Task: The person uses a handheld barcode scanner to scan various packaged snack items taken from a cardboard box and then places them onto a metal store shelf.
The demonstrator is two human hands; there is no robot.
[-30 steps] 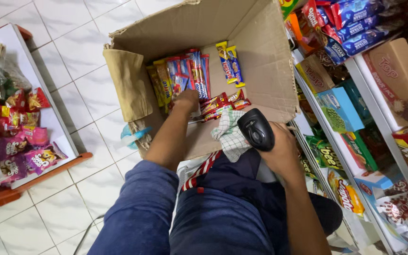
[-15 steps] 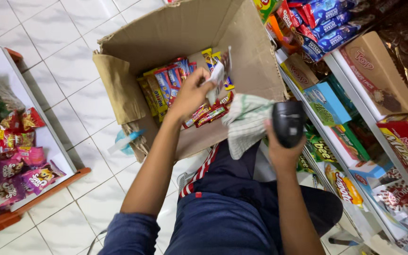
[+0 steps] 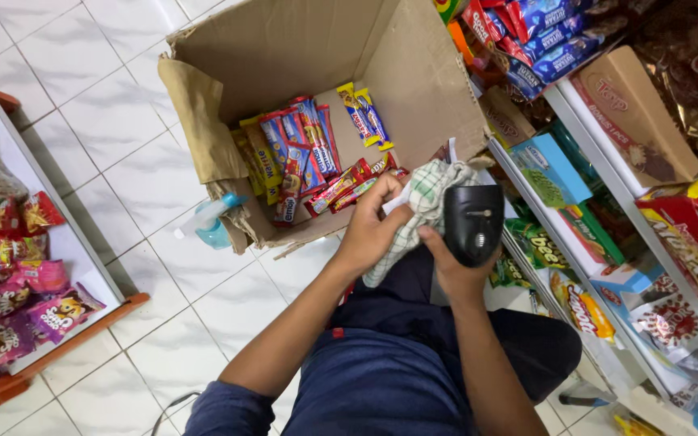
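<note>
My left hand (image 3: 372, 232) is closed on a small white packet (image 3: 398, 196), mostly hidden behind a green-checked cloth (image 3: 426, 202). My right hand (image 3: 452, 270) grips a black handheld barcode scanner (image 3: 473, 222), and the cloth is bunched against it. Both hands meet above my lap, just in front of an open cardboard box (image 3: 284, 40) on the tiled floor. Inside the box lie several red, blue and yellow snack packets (image 3: 304, 149).
A blue spray bottle (image 3: 210, 224) lies against the box's near left corner. Shelves (image 3: 575, 210) packed with snack boxes and packets run along the right. A low white shelf with a wooden edge (image 3: 66, 266) holding snack bags stands at the left.
My left hand reached into the box, lifted out a packet, and drew it back to the scanner. My right hand moved the scanner and cloth slightly right and closer to me.
</note>
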